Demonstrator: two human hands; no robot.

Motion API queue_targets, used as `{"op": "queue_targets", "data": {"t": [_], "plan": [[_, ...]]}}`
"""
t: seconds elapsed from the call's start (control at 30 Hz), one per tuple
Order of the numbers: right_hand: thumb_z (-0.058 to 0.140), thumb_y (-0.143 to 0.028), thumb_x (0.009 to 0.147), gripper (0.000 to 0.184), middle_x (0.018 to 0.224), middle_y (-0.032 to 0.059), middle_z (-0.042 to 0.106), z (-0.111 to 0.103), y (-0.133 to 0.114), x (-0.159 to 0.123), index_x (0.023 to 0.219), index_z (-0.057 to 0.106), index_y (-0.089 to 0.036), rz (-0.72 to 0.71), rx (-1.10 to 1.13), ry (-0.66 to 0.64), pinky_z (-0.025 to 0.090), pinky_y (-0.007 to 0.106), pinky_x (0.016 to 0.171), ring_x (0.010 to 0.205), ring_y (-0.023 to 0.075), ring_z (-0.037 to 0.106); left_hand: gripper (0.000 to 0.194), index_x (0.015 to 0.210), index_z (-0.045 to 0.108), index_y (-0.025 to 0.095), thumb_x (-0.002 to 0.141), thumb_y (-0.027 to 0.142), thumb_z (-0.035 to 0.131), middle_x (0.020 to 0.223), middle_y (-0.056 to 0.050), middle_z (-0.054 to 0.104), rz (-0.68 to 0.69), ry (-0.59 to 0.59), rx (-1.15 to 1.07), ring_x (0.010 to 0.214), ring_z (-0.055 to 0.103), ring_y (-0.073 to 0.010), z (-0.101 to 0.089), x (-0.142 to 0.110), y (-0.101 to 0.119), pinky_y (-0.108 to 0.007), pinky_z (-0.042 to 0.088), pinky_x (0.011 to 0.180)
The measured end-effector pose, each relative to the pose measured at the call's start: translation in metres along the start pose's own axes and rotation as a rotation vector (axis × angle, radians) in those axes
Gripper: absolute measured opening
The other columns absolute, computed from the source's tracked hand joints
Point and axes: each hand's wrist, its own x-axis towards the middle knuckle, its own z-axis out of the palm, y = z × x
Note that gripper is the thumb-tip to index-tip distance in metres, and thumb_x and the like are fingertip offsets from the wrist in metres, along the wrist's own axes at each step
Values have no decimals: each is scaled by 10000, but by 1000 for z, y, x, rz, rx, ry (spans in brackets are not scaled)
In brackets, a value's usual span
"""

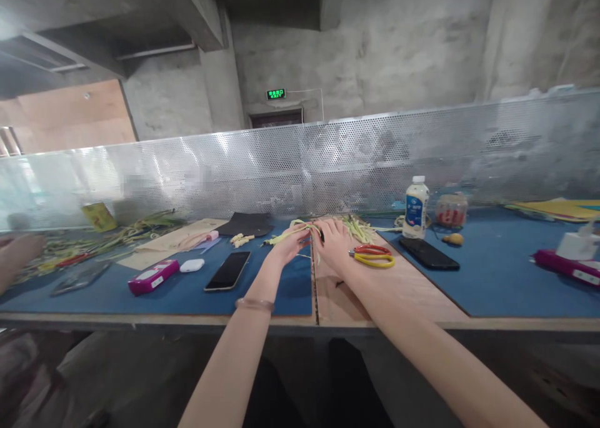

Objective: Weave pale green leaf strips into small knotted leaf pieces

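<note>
Pale green plant strands (285, 233) run between my two hands above the middle of the table. My left hand (291, 245), with a bangle (254, 304) on its wrist, has its fingers closed round them from the left. Against it, my right hand (332, 243) bends its fingers over the same strands; a small dark bit shows at its fingertips, too small to name. Just right of that hand lie scissors (375, 257) with red and yellow handles. More cut strands (357, 228) are heaped behind it. Short pale pieces (242, 239) lie to the left.
On the left are a phone (228, 270), a white case (192, 265), a magenta box (154, 277) and a plant heap (135, 234). Another person's hand (19, 256) is at the far left. A bottle (415, 209), jar (451, 211) and black phone (428, 253) stand or lie right. A perforated metal screen (262, 172) closes the back.
</note>
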Motion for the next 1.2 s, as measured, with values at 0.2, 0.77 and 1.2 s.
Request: {"op": "queue_targets", "data": {"t": [0.2, 0.77, 1.2], "plan": [[462, -223, 855, 251, 923, 57, 652, 3, -10, -3, 1079, 571, -196, -233, 3, -80, 295, 359, 850, 891, 222, 478, 273, 916, 657, 135, 645, 165, 676, 910, -84, 663, 72, -37, 87, 804, 607, -156, -2, 1, -6, -243, 462, 701], [367, -186, 916, 267, 856, 75, 667, 0, -11, 1, 1013, 615, -171, -412, -25, -78, 340, 326, 777, 855, 191, 531, 258, 868, 673, 115, 634, 223, 677, 824, -78, 672, 135, -140, 137, 774, 623, -174, 8, -4, 0, -256, 449, 732], [381, -186, 902, 244, 809, 76, 641, -2, -10, 1, 1002, 603, -180, -458, 90, -114, 394, 330, 801, 832, 191, 533, 298, 894, 686, 115, 612, 209, 715, 779, -65, 667, 118, -135, 92, 702, 611, -153, 3, -3, 1, -239, 437, 670]]}}
